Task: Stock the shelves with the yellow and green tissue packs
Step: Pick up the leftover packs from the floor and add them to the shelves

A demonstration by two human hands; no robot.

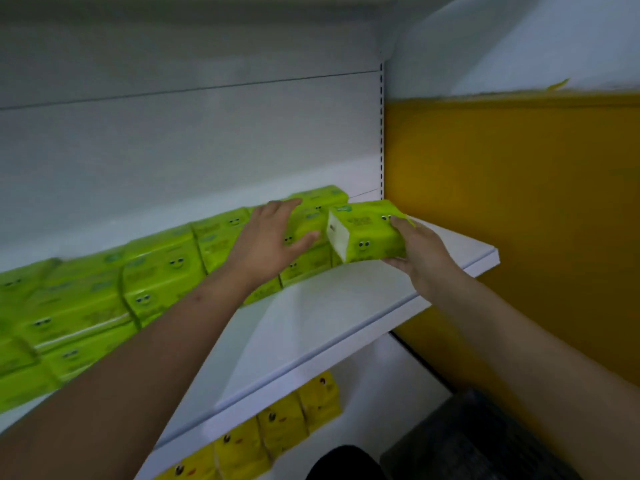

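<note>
Green tissue packs (162,271) with cartoon eyes stand stacked in a long row along the back of the white upper shelf (332,327). My right hand (420,254) grips one green pack (369,233) by its right end, holding it just above the shelf at the row's right end, its white side turned left. My left hand (273,237) lies with straight fingers against the stacked packs right beside it. Yellow tissue packs (277,427) stand in a row on the shelf below.
A yellow-and-white wall (519,202) closes off the shelf's right end. The shelf's front half is bare white board. A dark, blurred container (485,438) sits low at the right, and a dark shape shows at the bottom edge.
</note>
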